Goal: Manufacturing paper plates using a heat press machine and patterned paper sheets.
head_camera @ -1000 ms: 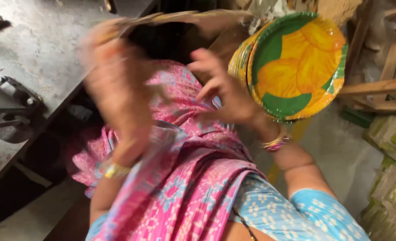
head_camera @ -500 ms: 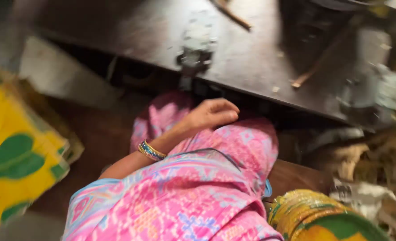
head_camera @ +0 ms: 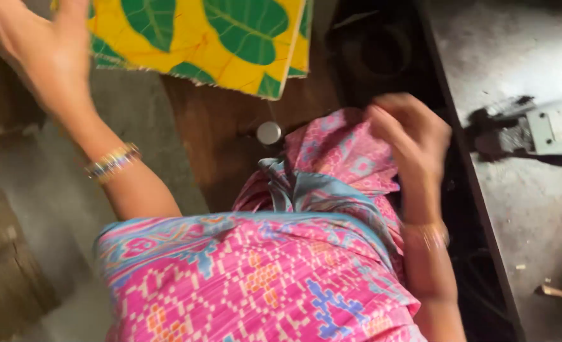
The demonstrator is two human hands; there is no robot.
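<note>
The yellow and green printed sheets (head_camera: 211, 38) are seen at the top of the frame, a small stack with leaf patterns and cut edges. The left hand (head_camera: 40, 50) is raised at the upper left, and its fingers are laid against the left edge of the stack; whether the grip is closed on the sheets or only touching them cannot be told, because the fingertips are cut off by the frame. A beaded bracelet (head_camera: 112, 162) is worn on that wrist.

The right hand (head_camera: 408, 136) is held at centre right, blurred, with the fingers curled loosely over the pink patterned cloth (head_camera: 274, 272) on the lap. Nothing is seen grasped in it, though the cloth is touched.

Just below the sheets, a small round metal knob (head_camera: 269, 132) is seen on a brown wooden surface (head_camera: 211, 139). At the right, a grey counter (head_camera: 515, 50) is seen with a dark metal fitting (head_camera: 515, 133) fastened on it.

As a judgement: if the stack is held only at one edge, the sheets could slide apart or bend down under their own weight. The loose cloth could also be caught by a corner of the stack.
</note>
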